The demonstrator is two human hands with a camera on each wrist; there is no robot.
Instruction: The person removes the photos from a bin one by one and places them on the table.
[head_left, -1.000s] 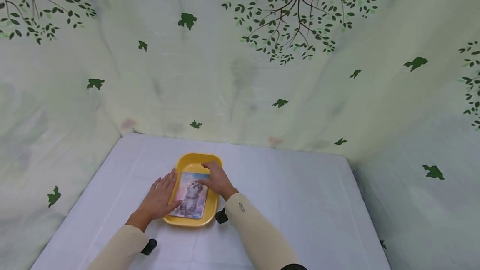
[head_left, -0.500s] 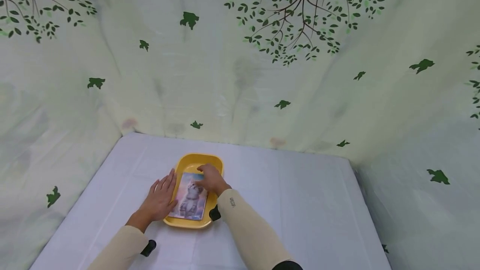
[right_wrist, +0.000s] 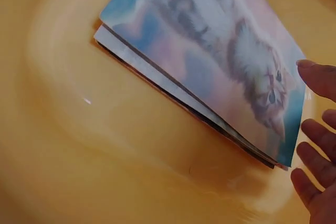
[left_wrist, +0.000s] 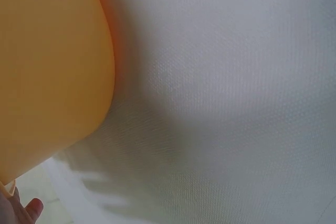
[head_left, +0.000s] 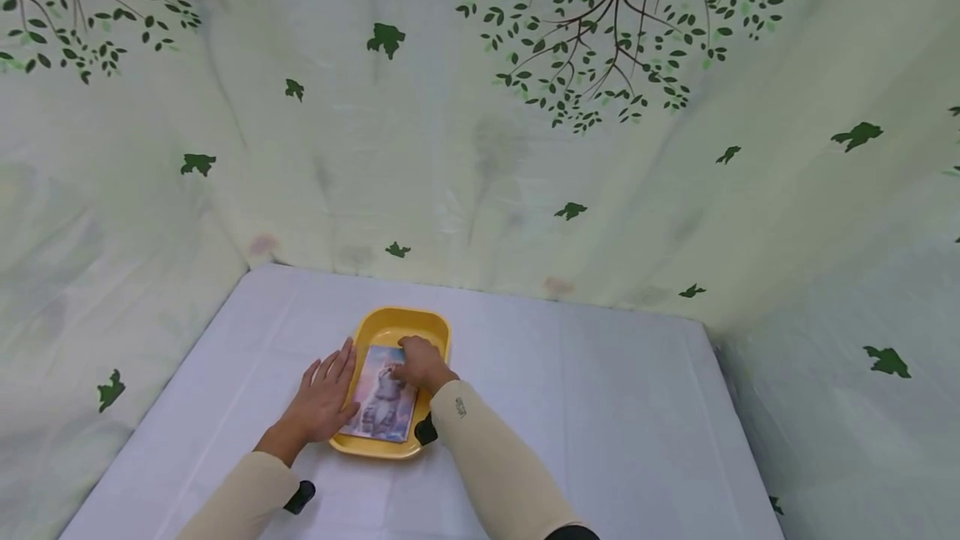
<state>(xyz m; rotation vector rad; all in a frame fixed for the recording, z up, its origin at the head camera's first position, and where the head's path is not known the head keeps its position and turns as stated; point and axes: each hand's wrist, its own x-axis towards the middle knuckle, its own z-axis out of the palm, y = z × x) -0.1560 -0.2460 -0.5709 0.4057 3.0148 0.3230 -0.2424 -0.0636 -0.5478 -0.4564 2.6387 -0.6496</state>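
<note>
A yellow tray (head_left: 397,321) lies on the table, holding a booklet (head_left: 382,402) with a cat picture on its cover. In the right wrist view the booklet (right_wrist: 205,51) shows pale layers along its slightly parted edge. My left hand (head_left: 318,398) rests along the tray's left rim, fingers straight, its thumb reaching toward the booklet's near left side. The right hand (head_left: 423,363) is over the far right end of the booklet. In the right wrist view, its thumb (right_wrist: 317,77) is at the cover's edge and the bent fingers (right_wrist: 315,145) are close beside that edge. The left wrist view shows mostly the tray's outer wall (left_wrist: 52,66).
A white cloth covers the table (head_left: 585,407). Behind and on both sides hang pale curtains (head_left: 450,148) printed with leaves and branches. Black bands with small cameras sit at the wrists, the left camera (head_left: 300,497) close to the tablecloth.
The right hand has shifted slightly left and toward me, and its fingers have drawn in at the booklet's far end. The left hand stays by the tray rim. The head view has turned slightly.
</note>
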